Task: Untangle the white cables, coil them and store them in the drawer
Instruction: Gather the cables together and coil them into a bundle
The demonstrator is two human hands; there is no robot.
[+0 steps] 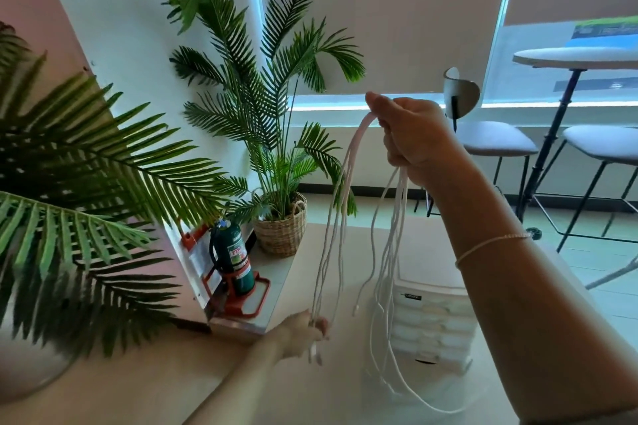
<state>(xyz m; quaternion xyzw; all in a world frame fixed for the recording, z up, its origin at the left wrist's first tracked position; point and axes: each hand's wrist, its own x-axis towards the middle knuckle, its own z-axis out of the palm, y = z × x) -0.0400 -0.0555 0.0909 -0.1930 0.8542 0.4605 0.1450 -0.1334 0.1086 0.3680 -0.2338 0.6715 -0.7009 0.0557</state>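
My right hand [412, 136] is raised high at centre right, closed around the folded middle of a bundle of white cables [340, 203]. Several strands hang down from it in two groups. One group runs down to my left hand [303, 333], which is closed on the cable ends low above the beige table [214, 376]. The other strands dangle loose in front of a small white drawer unit [433, 317] standing on the table, and trail onto the tabletop. The unit's drawers look closed.
A potted palm in a wicker basket [281, 228] and a green fire extinguisher on a red stand [234, 259] sit beyond the table's far left edge. Palm fronds [86, 183] crowd the left. Stools [490, 141] and a round high table [580, 57] stand at right.
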